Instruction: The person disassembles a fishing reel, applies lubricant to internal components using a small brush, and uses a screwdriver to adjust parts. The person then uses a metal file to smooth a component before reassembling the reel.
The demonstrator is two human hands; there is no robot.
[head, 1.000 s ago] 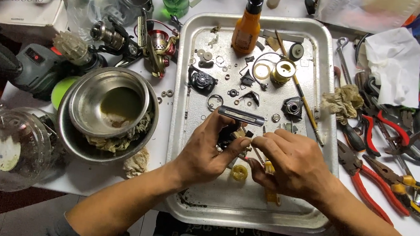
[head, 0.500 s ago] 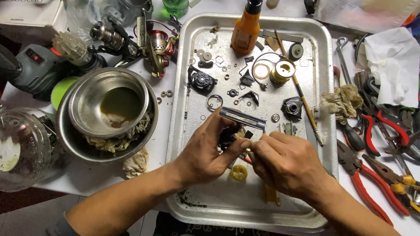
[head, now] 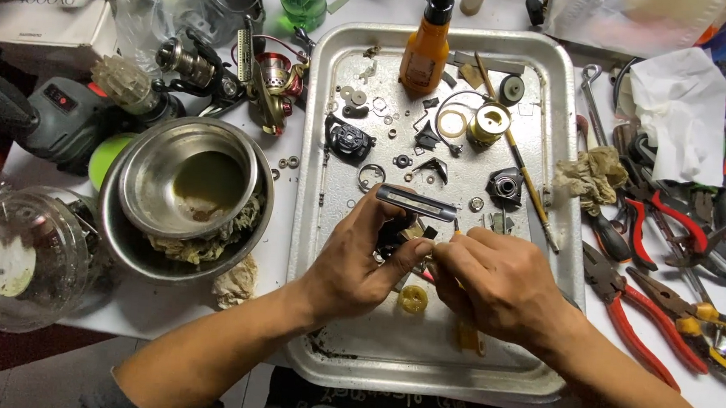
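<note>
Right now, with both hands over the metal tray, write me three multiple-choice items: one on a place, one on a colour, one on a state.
1. Where does the orange bottle stand?
A. inside the metal tray, at its far end
B. in the steel bowl
C. among the pliers

2. What colour are the handles of the pliers right of the tray?
A. green
B. red
C. white

3. What is the left hand doing?
A. lying flat on the table
B. gripping a small dark part
C. lifting the bowl

Answers: 1 A, it stands within the tray's far rim; 2 B, the handles are red; 3 B, its fingers close on the part, beside the right hand.
</note>
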